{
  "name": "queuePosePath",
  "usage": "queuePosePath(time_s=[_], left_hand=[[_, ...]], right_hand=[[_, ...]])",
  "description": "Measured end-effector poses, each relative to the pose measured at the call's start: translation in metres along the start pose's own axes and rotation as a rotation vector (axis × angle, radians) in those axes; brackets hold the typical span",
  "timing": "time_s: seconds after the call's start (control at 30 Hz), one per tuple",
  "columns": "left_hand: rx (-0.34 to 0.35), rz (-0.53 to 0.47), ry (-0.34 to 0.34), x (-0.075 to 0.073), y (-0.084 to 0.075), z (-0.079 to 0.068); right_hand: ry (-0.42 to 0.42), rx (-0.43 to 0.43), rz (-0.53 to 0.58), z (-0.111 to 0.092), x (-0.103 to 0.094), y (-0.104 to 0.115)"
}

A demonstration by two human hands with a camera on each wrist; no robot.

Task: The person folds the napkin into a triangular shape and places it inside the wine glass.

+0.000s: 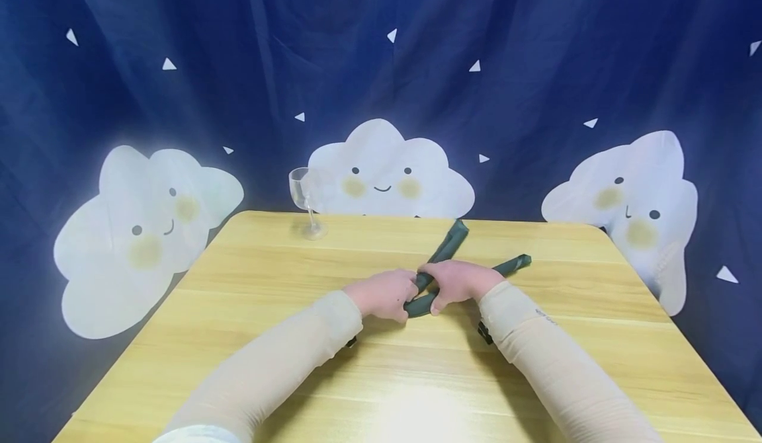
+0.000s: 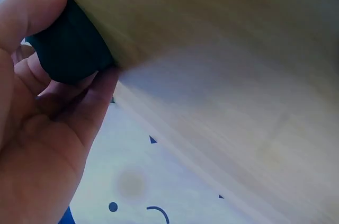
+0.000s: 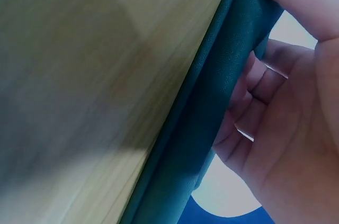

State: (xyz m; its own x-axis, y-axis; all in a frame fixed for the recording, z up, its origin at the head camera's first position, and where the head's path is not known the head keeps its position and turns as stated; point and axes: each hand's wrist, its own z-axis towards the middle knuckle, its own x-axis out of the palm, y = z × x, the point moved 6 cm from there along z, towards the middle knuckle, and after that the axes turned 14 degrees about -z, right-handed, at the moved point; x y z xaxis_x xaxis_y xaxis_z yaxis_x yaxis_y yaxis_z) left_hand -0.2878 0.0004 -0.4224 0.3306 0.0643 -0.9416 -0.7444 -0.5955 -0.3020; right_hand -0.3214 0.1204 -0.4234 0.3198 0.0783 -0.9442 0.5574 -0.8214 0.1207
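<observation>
A dark green rolled strip of cloth [image 1: 450, 241] lies bent into a V on the table, its two ends pointing away to the back right. My left hand [image 1: 383, 293] holds it near the bend, thumb on one face and fingers behind, as the left wrist view shows on the folded cloth [image 2: 71, 44]. Close beside it, my right hand [image 1: 457, 282] grips the strip between thumb and fingers. In the right wrist view the long roll of cloth [image 3: 198, 107] runs past the curled fingers. Both hands partly cover the bend.
An upright clear wine glass [image 1: 302, 195] stands near the table's back edge, left of centre. The wooden table [image 1: 286, 278] meets a dark blue curtain [image 1: 333, 66] printed with white clouds at the back and sides.
</observation>
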Motion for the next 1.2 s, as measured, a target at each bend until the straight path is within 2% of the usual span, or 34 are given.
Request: queuePosePath(time_s=[0.33, 0.57, 0.67, 0.77, 1.07, 1.2], left_hand=[[-0.07, -0.008, -0.056, -0.004, 0.009, -0.001], [-0.211, 0.02, -0.125, -0.005, 0.021, -0.004], [-0.242, 0.028, -0.133, -0.006, 0.022, -0.004], [-0.238, 0.013, -0.124, -0.007, 0.023, -0.002], [-0.232, -0.177, -0.099, -0.011, 0.032, -0.004], [-0.218, -0.207, -0.093, -0.011, 0.034, -0.004]], right_hand=[[-0.092, 0.011, -0.156, 0.003, -0.004, -0.003], [-0.132, 0.064, -0.222, 0.005, -0.005, -0.007], [-0.138, 0.075, -0.223, 0.007, -0.005, -0.009], [-0.14, 0.088, -0.215, 0.008, -0.004, -0.011], [-0.125, 0.104, -0.19, 0.005, -0.006, -0.015], [-0.127, 0.101, -0.181, 0.004, -0.005, -0.017]])
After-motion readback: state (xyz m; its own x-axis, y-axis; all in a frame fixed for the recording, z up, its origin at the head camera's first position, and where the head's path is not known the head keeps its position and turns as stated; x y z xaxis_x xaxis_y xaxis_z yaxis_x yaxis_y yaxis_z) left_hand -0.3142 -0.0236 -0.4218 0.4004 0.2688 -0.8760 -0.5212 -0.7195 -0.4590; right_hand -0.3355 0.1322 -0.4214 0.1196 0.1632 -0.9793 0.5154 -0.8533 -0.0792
